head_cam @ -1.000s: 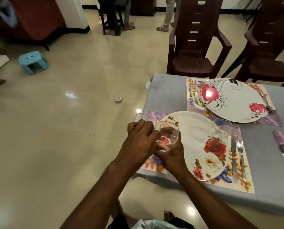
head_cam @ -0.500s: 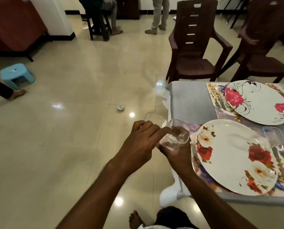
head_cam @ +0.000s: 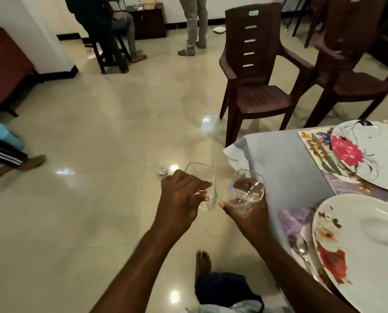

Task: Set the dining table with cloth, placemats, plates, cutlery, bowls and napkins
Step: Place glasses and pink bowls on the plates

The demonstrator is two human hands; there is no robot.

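Clear glass bowl [head_cam: 202, 187] gripped in left hand [head_cam: 181, 197], fingers curled round its side, tilted and held over the tiled floor [head_cam: 98, 211] just left of the table [head_cam: 285, 168]. Second glass bowl [head_cam: 246, 190] cupped from below in right hand [head_cam: 248, 211], thumb and fingers wrapped round its base, mouth tipped toward the camera, at the table's near-left corner. Two bowls just apart, not touching. Grey tablecloth [head_cam: 279, 154] over the table, its corner hanging down. On a placemat [head_cam: 294, 222] at right, near floral plate [head_cam: 364, 249] with a spoon [head_cam: 303, 251] beside it. Farther back, second floral plate [head_cam: 373, 154] with knife and fork [head_cam: 324, 154] at its left edge. Two brown plastic chairs [head_cam: 256, 86] beyond the table.
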